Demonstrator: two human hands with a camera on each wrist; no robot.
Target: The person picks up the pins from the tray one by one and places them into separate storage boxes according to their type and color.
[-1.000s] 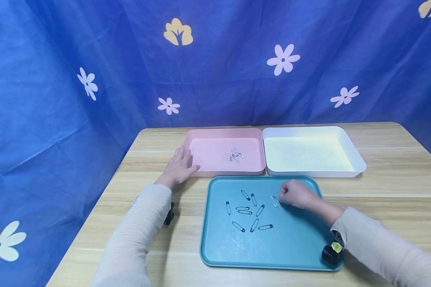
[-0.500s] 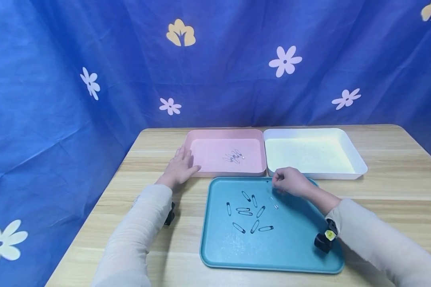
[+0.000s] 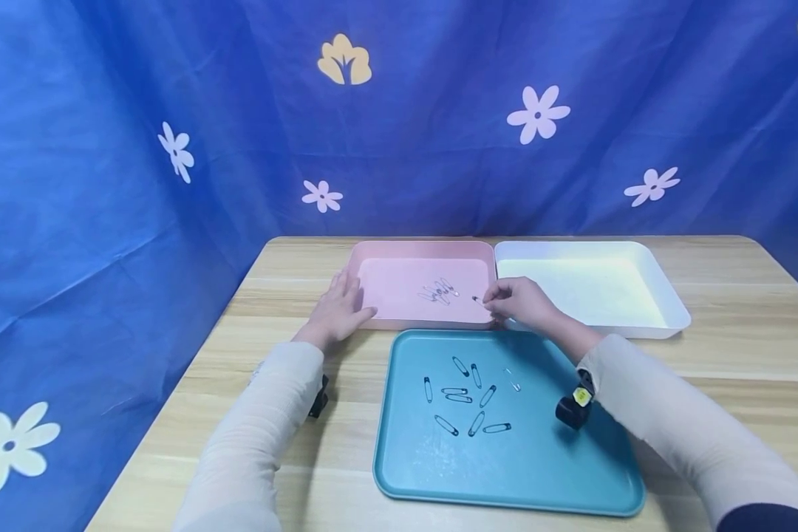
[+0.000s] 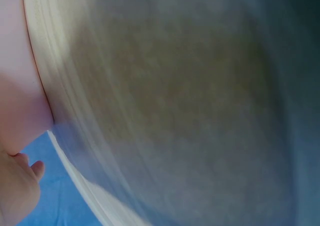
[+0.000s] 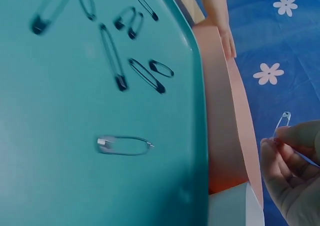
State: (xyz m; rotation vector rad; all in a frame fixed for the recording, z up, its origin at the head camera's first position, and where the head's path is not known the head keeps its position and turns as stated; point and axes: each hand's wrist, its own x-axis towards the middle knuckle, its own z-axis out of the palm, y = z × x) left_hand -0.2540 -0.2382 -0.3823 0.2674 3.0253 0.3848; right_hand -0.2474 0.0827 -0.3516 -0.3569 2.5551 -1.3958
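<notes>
My right hand (image 3: 522,303) pinches a silver safety pin (image 5: 285,118) between thumb and fingertips, above the right side of the pink tray (image 3: 412,324). Inside that tray lies a small cluster of silver safety pins (image 3: 439,292). My left hand (image 3: 335,309) rests on the pink tray's left edge with its fingers extended. On the teal tray (image 3: 505,476) in front, several black safety pins (image 3: 477,423) lie scattered. One silver safety pin (image 5: 125,145) lies on the teal tray to their right in the head view. The left wrist view shows mostly blurred sleeve and table.
A white tray (image 3: 592,284) stands directly right of the pink one. All three trays sit on a wooden table (image 3: 725,369). A blue flowered cloth (image 3: 406,148) hangs behind the table.
My right hand has lifted a silver safety pin off the teal tray and carried it up and left to the pink tray. My left hand has stayed on the pink tray's edge.
</notes>
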